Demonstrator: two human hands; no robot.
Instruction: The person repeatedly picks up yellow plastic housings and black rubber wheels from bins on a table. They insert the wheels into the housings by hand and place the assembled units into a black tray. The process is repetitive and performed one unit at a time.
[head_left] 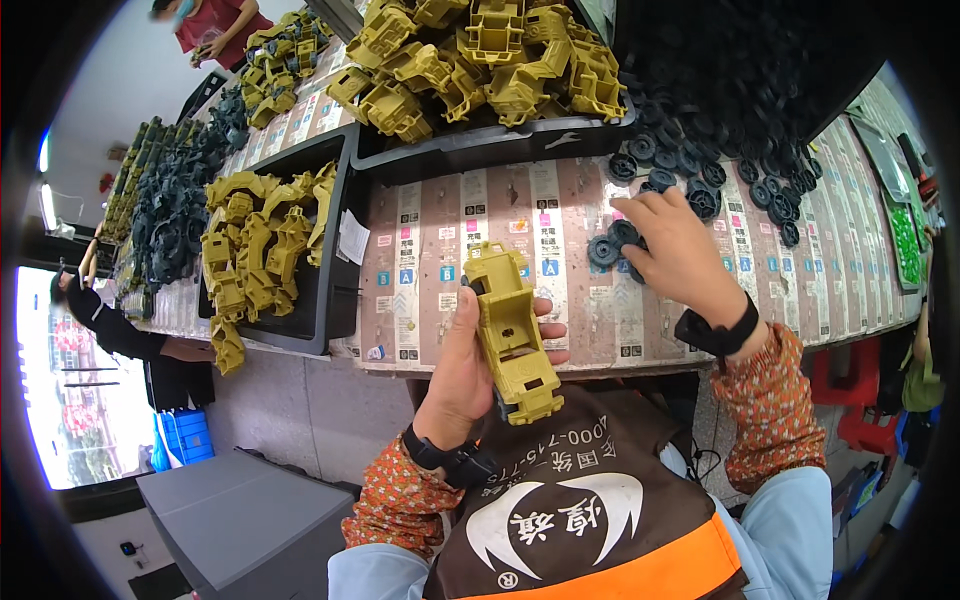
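My left hand (pixel 462 372) is wrapped round a mustard-yellow toy vehicle body (pixel 515 335) and holds it up at the table's front edge. Its open, hollow side with slots faces up, and dark parts show along its left edge. My right hand (pixel 672 245) reaches over the table to the right of it. Its thumb and fingers close about a few small dark toy wheels (pixel 622 234); how many it grips is partly hidden. Another dark wheel (pixel 602 251) sits just left of the fingertips. Beyond that hand spreads a heap of loose dark wheels (pixel 690 140).
A black bin (pixel 480 142) heaped with yellow bodies stands at the back. Another black bin (pixel 335 290) of yellow parts is at the left, near the table's edge (pixel 390 368). Rows of dark and yellow assemblies (pixel 170 200) lie farther left. Two other people work beyond.
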